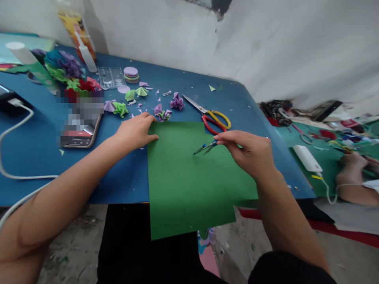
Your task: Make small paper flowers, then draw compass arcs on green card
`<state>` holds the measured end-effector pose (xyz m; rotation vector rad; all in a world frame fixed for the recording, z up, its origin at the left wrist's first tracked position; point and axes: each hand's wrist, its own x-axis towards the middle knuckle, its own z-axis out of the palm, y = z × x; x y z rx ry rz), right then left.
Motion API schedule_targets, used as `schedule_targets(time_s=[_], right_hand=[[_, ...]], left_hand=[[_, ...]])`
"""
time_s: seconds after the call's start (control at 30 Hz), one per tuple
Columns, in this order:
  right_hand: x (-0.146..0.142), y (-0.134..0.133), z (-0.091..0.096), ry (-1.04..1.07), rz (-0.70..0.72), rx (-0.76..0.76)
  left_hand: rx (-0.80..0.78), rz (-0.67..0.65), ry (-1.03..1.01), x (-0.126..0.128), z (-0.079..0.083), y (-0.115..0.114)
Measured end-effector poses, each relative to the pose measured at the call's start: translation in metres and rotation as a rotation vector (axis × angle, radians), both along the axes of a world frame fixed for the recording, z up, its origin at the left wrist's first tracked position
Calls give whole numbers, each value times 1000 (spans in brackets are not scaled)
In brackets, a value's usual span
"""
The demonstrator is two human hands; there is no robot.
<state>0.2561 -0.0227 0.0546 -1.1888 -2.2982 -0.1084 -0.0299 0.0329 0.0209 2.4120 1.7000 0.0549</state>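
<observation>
A large sheet of green paper [183, 177] lies partly on the blue table, its near end hanging past the edge, with notches cut from its right side. My left hand [139, 130] rests at the sheet's upper left corner, thumb and fingers apart. Between the fingertips of my right hand [247, 152] is a small blue drawing compass [205, 147], its legs slightly spread and pointing down left over the paper. Red and yellow scissors [209, 114] lie just beyond the sheet. Small folded paper pieces, including a purple ruffled one [177, 101], sit near my left hand.
A phone [84, 126], a glue stick [31, 65], a white-nozzled bottle [85, 53], a clear plastic case [111, 77] and stacked paper discs [131, 74] stand or lie left. A white cable crosses there. At right, another person's hand [353, 165] is beside a white power bank [308, 158].
</observation>
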Motion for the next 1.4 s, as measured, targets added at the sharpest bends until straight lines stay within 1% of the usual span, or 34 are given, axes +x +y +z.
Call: schedule_targets(time_s=[0.23, 0.33, 0.47, 0.53, 0.6, 0.7, 0.77, 0.87, 0.93, 1.03, 1.17, 1.27, 1.4], right_hand=[[0, 1, 0, 6, 43, 17], [1, 2, -1, 33, 44, -34], [-2, 3, 1, 126, 57, -131], [-4, 3, 3, 123, 76, -167], [-5, 3, 6, 88, 81, -168], [-7, 5, 8, 35, 50, -111], [-7, 7, 7, -5, 4, -53], [-7, 10, 8, -68, -92, 28], [-5, 10, 9, -114, -167, 50], [-2, 6, 12, -194, -263, 58], [-1, -7, 14, -347, -362, 139], [-6, -18, 16, -480, -393, 210], [-13, -29, 20, -645, -368, 252]], left_hand=[[8, -3, -2, 0, 0, 0], [10, -4, 5, 0, 0, -1], [16, -4, 8, 0, 0, -1], [23, -7, 7, 0, 0, -1], [25, -7, 6, 0, 0, -1], [30, -5, 4, 0, -1, -2], [31, -9, 2, 0, 0, -2], [30, -7, 0, 0, -1, -2], [26, -3, -3, 0, -1, -2], [12, -2, -7, 0, -1, -2], [5, -1, -7, 0, -1, -1], [-1, 3, -10, 0, -1, -1], [-13, 10, -9, -1, -1, 0]])
